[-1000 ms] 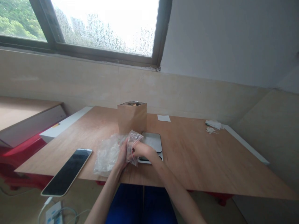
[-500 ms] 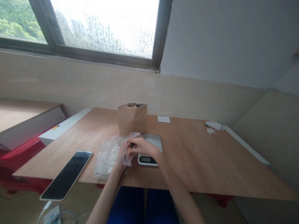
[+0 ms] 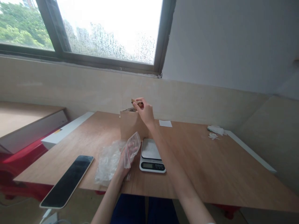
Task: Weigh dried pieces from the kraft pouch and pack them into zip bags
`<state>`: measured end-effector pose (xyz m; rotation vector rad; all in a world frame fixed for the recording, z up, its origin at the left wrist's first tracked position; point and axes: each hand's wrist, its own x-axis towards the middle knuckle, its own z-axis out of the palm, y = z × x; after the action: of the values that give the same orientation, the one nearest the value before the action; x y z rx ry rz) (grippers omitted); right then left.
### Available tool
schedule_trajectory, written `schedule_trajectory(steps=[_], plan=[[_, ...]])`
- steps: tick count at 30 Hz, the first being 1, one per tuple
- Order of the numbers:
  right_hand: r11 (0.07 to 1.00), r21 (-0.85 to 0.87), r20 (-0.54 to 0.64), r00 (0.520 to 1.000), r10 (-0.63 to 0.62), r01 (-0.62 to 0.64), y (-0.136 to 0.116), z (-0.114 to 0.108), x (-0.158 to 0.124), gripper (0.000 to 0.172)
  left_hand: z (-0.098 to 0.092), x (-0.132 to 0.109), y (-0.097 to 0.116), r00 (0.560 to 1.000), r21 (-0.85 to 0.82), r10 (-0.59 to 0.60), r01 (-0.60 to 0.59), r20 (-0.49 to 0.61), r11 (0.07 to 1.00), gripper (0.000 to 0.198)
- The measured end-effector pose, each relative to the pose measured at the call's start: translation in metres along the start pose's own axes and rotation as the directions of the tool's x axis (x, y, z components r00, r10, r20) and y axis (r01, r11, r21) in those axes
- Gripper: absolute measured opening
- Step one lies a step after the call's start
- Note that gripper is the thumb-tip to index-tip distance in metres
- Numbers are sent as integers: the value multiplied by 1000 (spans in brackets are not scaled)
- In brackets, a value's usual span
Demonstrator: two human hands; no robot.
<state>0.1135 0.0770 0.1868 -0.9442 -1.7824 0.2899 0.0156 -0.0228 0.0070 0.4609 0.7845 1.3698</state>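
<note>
My left hand [image 3: 125,160] is closed around a small clear zip bag [image 3: 133,143], holding its mouth upright and spread. My right hand [image 3: 145,109] pinches a small brown piece [image 3: 133,101] just above the opening of a brown paper bag [image 3: 130,124]; its exact kind does not show. Dark and brown contents are partly visible inside the paper bag, which stands upright. Beside the zip bag is a kitchen scale [image 3: 150,149], partly covered by my right forearm. A pile of clear plastic bags [image 3: 107,161] lies under and left of my left hand.
A phone [image 3: 67,182] lies over the table's left front edge, with a white cable [image 3: 46,214] at its end. A white paper [image 3: 165,123] is near the back wall. Crumpled white scraps [image 3: 216,130] lie at the back right. Red stools [image 3: 25,155] are at the left.
My right hand has moved from the zip bag's mouth up and away to the paper bag's opening. The left hand stays with the zip bag. The view has tilted slightly.
</note>
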Motion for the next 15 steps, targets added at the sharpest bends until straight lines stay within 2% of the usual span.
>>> schedule_trajectory(steps=[3, 6, 10, 13, 15], plan=[[994, -86, 117, 991, -60, 70, 12, 17, 5, 14, 1, -1, 0, 1000, 3, 5, -5, -6, 1000, 23], [978, -187, 240, 970, -48, 94, 20, 25, -1, 12, 1, -1, 0, 1000, 6, 1, -1, -15, 1000, 22], [968, -227, 277, 960, -42, 108, 20, 24, -5, 16, 1, 0, -1, 999, 5, -10, 10, -30, 1000, 23], [962, -263, 313, 950, 17, 69, 17, 25, 2, 24, 1, 0, -1, 999, -1, -8, 8, -31, 1000, 25], [954, -297, 313, 948, 55, 43, 16, 28, 9, 23, 2, -1, 0, 1000, -4, 0, 0, -31, 1000, 23]])
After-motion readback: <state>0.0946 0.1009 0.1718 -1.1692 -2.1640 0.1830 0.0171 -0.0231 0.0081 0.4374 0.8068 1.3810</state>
